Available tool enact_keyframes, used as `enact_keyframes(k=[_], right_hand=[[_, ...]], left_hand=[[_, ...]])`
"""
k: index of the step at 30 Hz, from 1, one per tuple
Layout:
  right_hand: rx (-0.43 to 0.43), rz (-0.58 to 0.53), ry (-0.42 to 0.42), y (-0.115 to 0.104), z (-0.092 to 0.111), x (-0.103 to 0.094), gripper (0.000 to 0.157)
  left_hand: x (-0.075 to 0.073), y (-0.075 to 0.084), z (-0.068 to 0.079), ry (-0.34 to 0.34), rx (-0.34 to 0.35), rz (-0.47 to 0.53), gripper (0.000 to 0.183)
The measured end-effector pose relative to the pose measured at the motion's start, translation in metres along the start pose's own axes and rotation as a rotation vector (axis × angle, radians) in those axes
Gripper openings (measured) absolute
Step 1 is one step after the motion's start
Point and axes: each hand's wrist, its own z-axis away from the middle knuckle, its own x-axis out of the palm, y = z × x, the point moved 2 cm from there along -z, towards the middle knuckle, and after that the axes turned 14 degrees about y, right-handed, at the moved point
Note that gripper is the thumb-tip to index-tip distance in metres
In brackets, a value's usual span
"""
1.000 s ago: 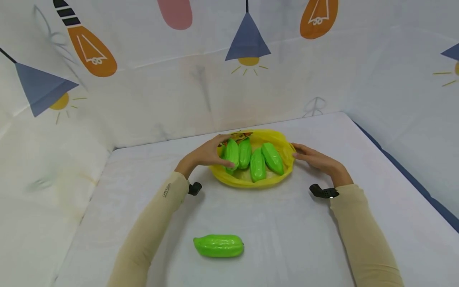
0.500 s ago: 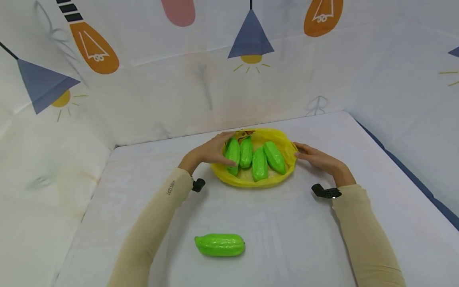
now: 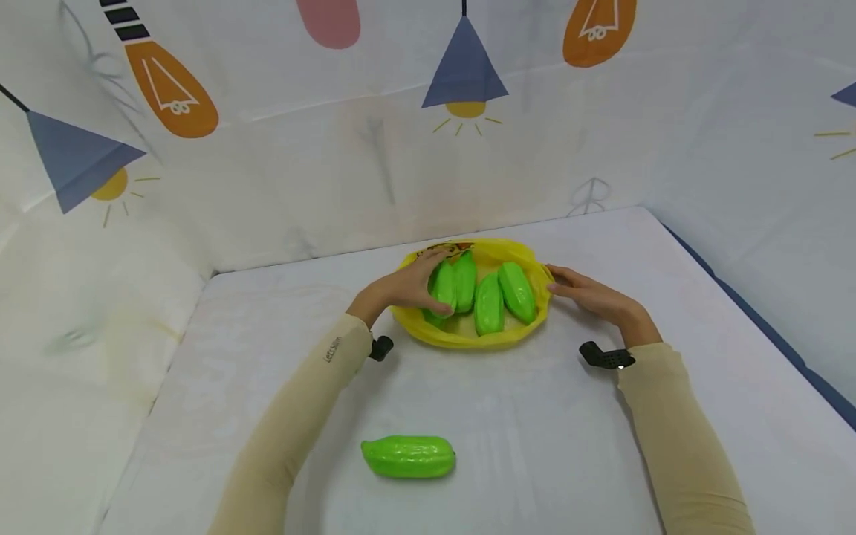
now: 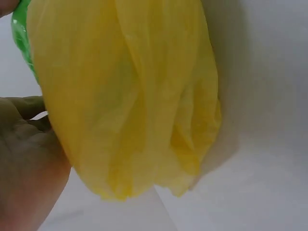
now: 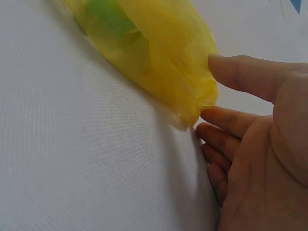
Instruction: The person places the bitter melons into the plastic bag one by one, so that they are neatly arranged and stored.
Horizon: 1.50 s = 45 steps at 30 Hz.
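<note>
A yellow plastic bag (image 3: 438, 340) lies with its mouth spread wide at the back of the table. Inside are several shiny green gourd-like fruits (image 3: 490, 306), side by side. My left hand (image 3: 405, 287) reaches over the bag's left rim, thumb and fingers around the leftmost green fruit (image 3: 443, 286), whose lower left part it hides. In the left wrist view the bag's yellow side (image 4: 130, 96) covers most of that grip. At the right rim my right hand (image 3: 594, 299) pinches the bag's edge (image 5: 204, 94) between thumb and forefinger, other fingers low beside it.
One more green fruit (image 3: 409, 457) lies sideways on the white tabletop (image 3: 521, 431) nearer me. Behind the bag stands a white cloth wall (image 3: 301, 163) printed with lamps and bulbs. The table's right edge (image 3: 756, 312) slants beyond my right arm.
My left hand has shifted a little rightward, farther over the bag, and the fruits on the left have moved right with it. The right hand stays at the rim.
</note>
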Motion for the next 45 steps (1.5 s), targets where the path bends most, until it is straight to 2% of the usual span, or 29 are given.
enact_keyframes(k=[6, 9, 15, 23, 29, 35, 39, 45], right_hand=[[-0.024, 0.011, -0.002, -0.002, 0.002, -0.003, 0.077], [-0.017, 0.006, -0.002, -0.001, 0.003, -0.003, 0.076], [-0.017, 0.015, -0.013, 0.000, 0.001, -0.002, 0.081], [-0.012, 0.027, -0.025, -0.002, -0.002, 0.000, 0.086], [-0.021, 0.012, -0.036, -0.004, -0.004, 0.002, 0.083], [-0.033, 0.027, -0.041, 0.001, -0.005, -0.004, 0.083], [-0.038, 0.038, -0.039, 0.007, -0.008, -0.011, 0.084], [-0.036, 0.036, -0.044, 0.013, -0.013, -0.015, 0.084]], left_hand=[[-0.004, -0.006, 0.005, 0.022, -0.036, -0.050, 0.119], [0.002, -0.008, 0.003, 0.009, -0.037, -0.038, 0.119], [0.013, -0.015, 0.005, -0.015, -0.083, -0.057, 0.119], [0.024, -0.021, 0.012, -0.012, -0.084, -0.082, 0.122], [0.020, -0.023, 0.021, 0.050, -0.089, 0.029, 0.121], [0.018, -0.016, 0.034, 0.150, 0.011, 0.126, 0.121], [0.018, -0.010, 0.038, 0.166, 0.039, 0.189, 0.120], [0.020, -0.006, 0.047, 0.186, 0.030, 0.204, 0.118]])
